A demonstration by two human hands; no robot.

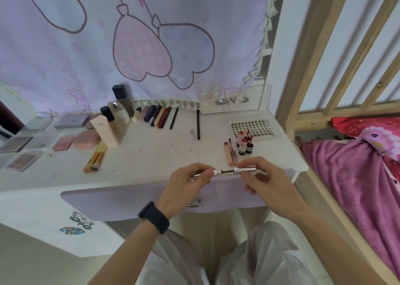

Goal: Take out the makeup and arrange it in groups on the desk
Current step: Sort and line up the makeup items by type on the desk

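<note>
My left hand (186, 183) grips the silver mascara (244, 169). At its 3 o'clock, my right hand (264, 181) pinches the cap, the 2 parts slightly apart above the desk (151, 155).

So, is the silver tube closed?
No: the tube is pulled apart, with a dark wand showing between its halves, one held in the left hand and one in the right hand.
</note>
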